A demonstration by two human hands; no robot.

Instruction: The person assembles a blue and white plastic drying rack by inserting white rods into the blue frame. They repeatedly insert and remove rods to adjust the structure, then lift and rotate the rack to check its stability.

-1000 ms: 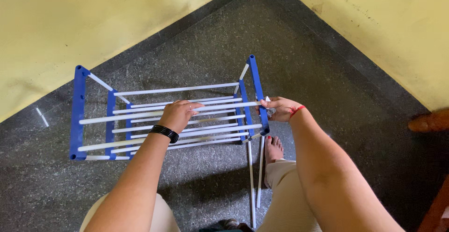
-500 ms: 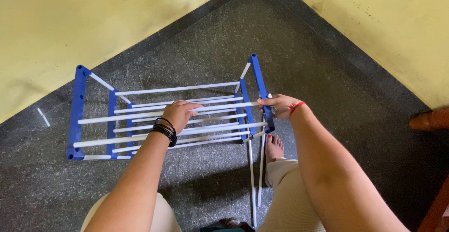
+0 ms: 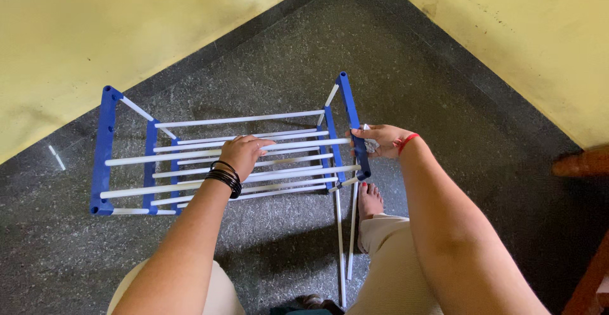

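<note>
A short white plastic rod (image 3: 57,157) lies alone on the dark speckled stone floor (image 3: 444,99), close under the yellow wall (image 3: 95,36) at the far left edge. Just right of it stands the rack of blue plastic side frames and white tubular rails (image 3: 190,156), in the corner of the floor where that wall meets a second yellow wall (image 3: 526,36). Its left blue end frame (image 3: 101,156) runs from the wall side toward the person, and the rails run across to the right blue end frame (image 3: 352,131).

The left hand (image 3: 244,153), with black bangles (image 3: 223,178) at the wrist, lies palm down over the middle rails, fingers bent around one of the upper rails in a loose grip. Right of it, two loose white rails (image 3: 346,239) slant down from the right frame toward the near edge of the floor, beside a bare foot (image 3: 369,201) and a beige trouser leg (image 3: 387,270).

The right hand (image 3: 380,142), with a red thread band (image 3: 408,141) at the wrist, is closed on the right blue end frame, fingers wrapped over its outer side. Something small and pale seems to sit under those fingers, but it is too hidden to make out. At the far right edge, a brown wooden piece (image 3: 580,161) juts in near the wall.
</note>
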